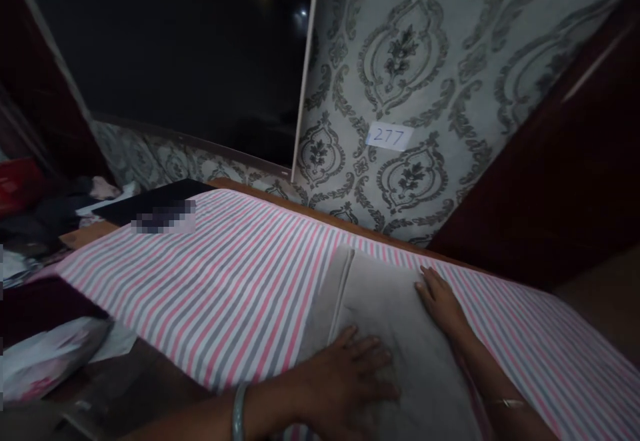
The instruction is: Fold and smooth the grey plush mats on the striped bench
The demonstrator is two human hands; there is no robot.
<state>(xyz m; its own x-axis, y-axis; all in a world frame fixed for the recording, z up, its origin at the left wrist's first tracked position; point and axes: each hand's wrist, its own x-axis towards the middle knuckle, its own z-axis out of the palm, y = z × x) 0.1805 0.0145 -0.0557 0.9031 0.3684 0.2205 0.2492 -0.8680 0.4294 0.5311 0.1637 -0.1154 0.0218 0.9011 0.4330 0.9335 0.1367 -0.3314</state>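
A grey piece of folded cloth point(385, 294) lies on a striped sheet point(240, 247) in pink, grey and white. A raised fold or seam runs along its left side. Pressed flat on the cloth's near part is my left hand point(345, 374), fingers spread, a bangle on the wrist. My right hand point(443, 301) rests at the cloth's right edge with fingers stretched out, touching its border. Neither hand grips anything. The near end of the cloth runs out of the bottom of the view.
A dark flat board point(155, 201) lies at the table's far left corner, partly blurred out. Behind the table hang a large dark screen point(190, 47) and a paper label point(390, 137) reading 277. Piled clothes point(45, 221) and a plastic bag point(55, 357) are at left.
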